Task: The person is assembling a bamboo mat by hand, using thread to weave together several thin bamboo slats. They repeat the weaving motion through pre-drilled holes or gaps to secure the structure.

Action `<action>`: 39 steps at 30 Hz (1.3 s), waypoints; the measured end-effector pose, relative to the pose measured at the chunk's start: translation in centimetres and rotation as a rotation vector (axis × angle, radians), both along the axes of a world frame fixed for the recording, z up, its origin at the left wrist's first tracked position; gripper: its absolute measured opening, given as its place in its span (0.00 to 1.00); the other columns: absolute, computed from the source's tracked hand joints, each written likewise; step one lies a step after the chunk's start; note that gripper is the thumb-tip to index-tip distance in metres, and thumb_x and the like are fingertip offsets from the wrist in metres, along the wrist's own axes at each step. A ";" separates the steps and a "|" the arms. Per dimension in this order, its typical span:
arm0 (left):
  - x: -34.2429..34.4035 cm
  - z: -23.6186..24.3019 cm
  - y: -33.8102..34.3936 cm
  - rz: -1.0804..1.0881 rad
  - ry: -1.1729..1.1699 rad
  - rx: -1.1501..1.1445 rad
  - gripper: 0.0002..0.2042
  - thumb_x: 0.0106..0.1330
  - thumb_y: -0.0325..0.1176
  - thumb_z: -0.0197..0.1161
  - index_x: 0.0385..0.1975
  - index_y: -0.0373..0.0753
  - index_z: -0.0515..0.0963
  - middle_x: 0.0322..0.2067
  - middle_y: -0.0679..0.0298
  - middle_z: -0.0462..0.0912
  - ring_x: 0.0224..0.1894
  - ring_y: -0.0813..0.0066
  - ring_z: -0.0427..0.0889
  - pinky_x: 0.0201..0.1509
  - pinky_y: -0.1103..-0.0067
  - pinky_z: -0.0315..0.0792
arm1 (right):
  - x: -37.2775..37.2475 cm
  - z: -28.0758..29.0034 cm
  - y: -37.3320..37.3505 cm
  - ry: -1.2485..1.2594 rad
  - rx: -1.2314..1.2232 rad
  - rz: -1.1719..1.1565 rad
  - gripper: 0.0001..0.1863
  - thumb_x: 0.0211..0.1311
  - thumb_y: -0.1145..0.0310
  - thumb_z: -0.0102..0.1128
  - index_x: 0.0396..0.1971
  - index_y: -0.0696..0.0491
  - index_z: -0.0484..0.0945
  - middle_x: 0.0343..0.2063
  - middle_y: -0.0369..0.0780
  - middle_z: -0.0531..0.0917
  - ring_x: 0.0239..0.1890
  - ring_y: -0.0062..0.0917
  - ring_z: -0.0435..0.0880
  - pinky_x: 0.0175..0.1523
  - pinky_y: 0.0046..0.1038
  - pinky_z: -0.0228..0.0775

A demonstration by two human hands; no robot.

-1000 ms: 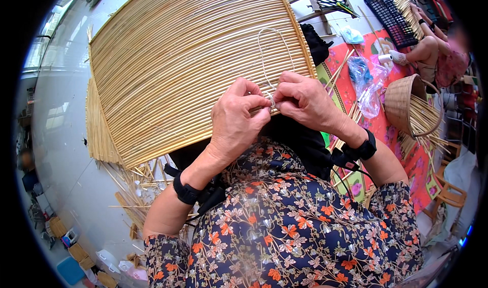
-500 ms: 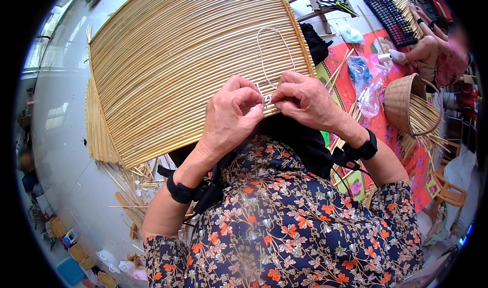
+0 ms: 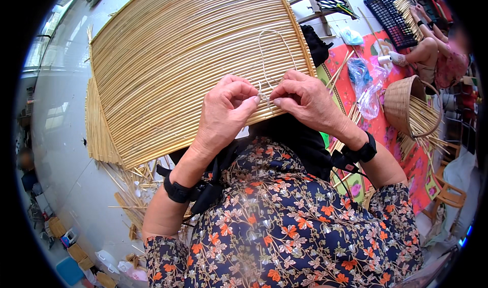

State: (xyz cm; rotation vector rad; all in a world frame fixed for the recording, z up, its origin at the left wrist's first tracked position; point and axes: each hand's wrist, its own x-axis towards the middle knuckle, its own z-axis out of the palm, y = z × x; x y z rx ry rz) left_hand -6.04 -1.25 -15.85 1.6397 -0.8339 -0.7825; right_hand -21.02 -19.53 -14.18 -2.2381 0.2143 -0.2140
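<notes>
A large mat of straight pale-yellow sticks [image 3: 188,59] with a brown edge strip [image 3: 292,24] lies before me. A thin white cord [image 3: 261,50] forms a long loop on it near the right edge and runs down to where my fingers meet at the mat's near edge. My left hand [image 3: 227,107] pinches the cord with thumb and forefinger. My right hand [image 3: 305,102] is also pinched on the cord, just right of the left, with short white strands between them. Exactly how the strands cross is too small to make out.
At right, a red floral sheet [image 3: 414,173] holds a wicker basket of sticks [image 3: 396,105], plastic bags [image 3: 368,100] and loose sticks. Another person [image 3: 445,67] sits beside a black crate [image 3: 384,16]. A wooden stool [image 3: 450,196] stands lower right; stick scraps [image 3: 137,181] lie at lower left.
My left hand has shifted leftward and slightly up, leaving more white cord showing between my fingertips. My right hand has moved only slightly, still pinched. The mat stays in place.
</notes>
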 end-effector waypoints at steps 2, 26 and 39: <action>0.1 -0.1 0.0 -0.003 0.017 -0.015 0.04 0.66 0.24 0.71 0.36 0.30 0.87 0.43 0.64 0.84 0.39 0.80 0.86 0.43 0.82 0.82 | 0.1 0.1 0.2 0.014 0.007 -0.003 0.05 0.63 0.71 0.70 0.34 0.56 0.87 0.33 0.40 0.82 0.37 0.34 0.86 0.41 0.33 0.79; -1.2 0.3 -0.7 -0.030 0.414 0.147 0.11 0.77 0.32 0.68 0.49 0.30 0.87 0.22 0.66 0.86 0.17 0.85 0.82 0.18 0.87 0.73 | 0.1 -0.6 0.8 0.006 -0.008 -0.023 0.04 0.65 0.71 0.67 0.34 0.55 0.84 0.33 0.41 0.82 0.36 0.36 0.86 0.40 0.35 0.78; -1.4 0.3 0.3 -0.010 0.463 0.064 0.08 0.78 0.31 0.66 0.46 0.32 0.86 0.26 0.69 0.86 0.23 0.86 0.83 0.26 0.87 0.76 | -0.5 -1.4 0.9 -0.054 0.046 -0.018 0.03 0.66 0.74 0.60 0.34 0.58 0.78 0.34 0.43 0.78 0.36 0.39 0.82 0.42 0.37 0.75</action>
